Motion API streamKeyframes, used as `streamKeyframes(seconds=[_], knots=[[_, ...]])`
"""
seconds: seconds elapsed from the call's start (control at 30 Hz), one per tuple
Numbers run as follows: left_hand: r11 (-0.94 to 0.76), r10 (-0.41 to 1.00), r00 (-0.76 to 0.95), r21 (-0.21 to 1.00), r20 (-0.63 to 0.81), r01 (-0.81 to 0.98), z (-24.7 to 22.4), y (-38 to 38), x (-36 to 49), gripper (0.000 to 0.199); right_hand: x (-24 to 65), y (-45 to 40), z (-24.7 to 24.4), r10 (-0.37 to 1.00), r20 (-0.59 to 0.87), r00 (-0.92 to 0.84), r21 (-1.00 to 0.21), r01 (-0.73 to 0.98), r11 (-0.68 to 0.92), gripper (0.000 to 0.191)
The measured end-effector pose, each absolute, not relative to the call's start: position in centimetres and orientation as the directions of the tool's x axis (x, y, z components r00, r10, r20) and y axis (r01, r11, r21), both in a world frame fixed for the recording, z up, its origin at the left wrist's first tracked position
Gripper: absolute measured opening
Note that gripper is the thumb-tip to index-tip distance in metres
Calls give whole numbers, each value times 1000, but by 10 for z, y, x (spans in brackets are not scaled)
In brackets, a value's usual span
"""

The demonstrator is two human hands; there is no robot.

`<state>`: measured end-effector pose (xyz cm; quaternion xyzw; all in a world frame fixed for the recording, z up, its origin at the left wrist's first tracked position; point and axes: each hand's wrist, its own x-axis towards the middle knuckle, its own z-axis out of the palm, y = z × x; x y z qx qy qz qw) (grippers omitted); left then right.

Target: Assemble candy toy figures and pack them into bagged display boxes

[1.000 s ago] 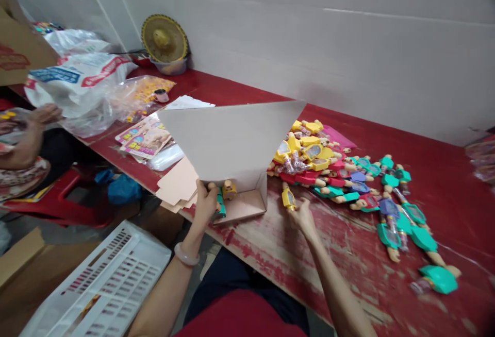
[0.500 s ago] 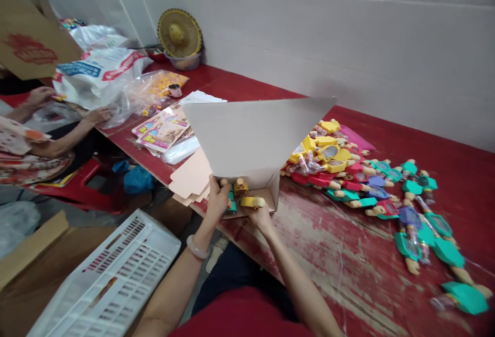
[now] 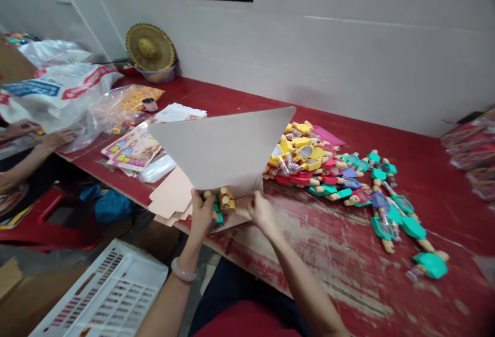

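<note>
An open cardboard box [image 3: 228,146] stands at the table's front edge, its pale lid raised. My left hand [image 3: 201,213] is closed round the box's left side, thumb beside a green toy [image 3: 218,213] inside. A yellow toy with a tan bear-like head [image 3: 226,201] lies next to the green one. Over the right end of the box is my right hand [image 3: 261,211], slightly blurred, its fingers curled; whatever they may hold is hidden. Just right of the box, a heap of yellow toys [image 3: 305,154] with clear-wrapped parts lies on the table.
Green toys [image 3: 413,226] spread along the red table [image 3: 386,296]. Left of the box are pink card sheets [image 3: 170,195] and printed cards [image 3: 133,149]. A white plastic crate [image 3: 112,290] stands below the edge. At far left, another person's hands [image 3: 58,138] touch a plastic bag.
My right hand has moved off the yellow toy it held, which no longer shows separately, towards the box's right wall. My left hand stays on the box. The view has swung right.
</note>
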<state>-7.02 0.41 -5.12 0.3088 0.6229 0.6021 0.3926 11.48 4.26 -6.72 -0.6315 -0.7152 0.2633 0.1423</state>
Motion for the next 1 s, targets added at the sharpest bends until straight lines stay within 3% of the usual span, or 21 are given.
streamKeyframes(seconds=[0.07, 0.13, 0.2, 0.27, 0.37, 0.57, 0.77, 1.0], knots=[[112, 861, -488, 989, -146, -98, -51, 6, -70, 31, 144, 65, -37, 993, 110, 34, -514, 857, 28, 33], [120, 860, -487, 988, -153, -98, -50, 7, -69, 32, 166, 96, -10, 938, 293, 187, -360, 930, -72, 37], [131, 851, -501, 987, -158, -88, -48, 8, -68, 32, 177, 126, 6, 951, 244, 191, -179, 972, -149, 35], [142, 843, -511, 986, -167, -87, -48, 8, -68, 31, 181, 146, 9, 978, 127, 164, -94, 984, -153, 26], [101, 854, -504, 992, -127, -80, -52, 9, -69, 31, 184, 151, 0, 988, 48, 149, -90, 985, -144, 23], [8, 857, -515, 1000, -4, 6, -67, 14, -76, 30, 178, 138, -16, 992, 3, 126, -92, 988, -125, 33], [61, 864, -495, 994, -97, -87, -62, 12, -71, 31, 162, 128, -30, 995, -43, 92, -160, 982, -97, 37], [72, 857, -503, 993, -111, -97, -55, 11, -69, 31, 157, 105, -65, 985, -125, -118, -223, 971, 88, 45]])
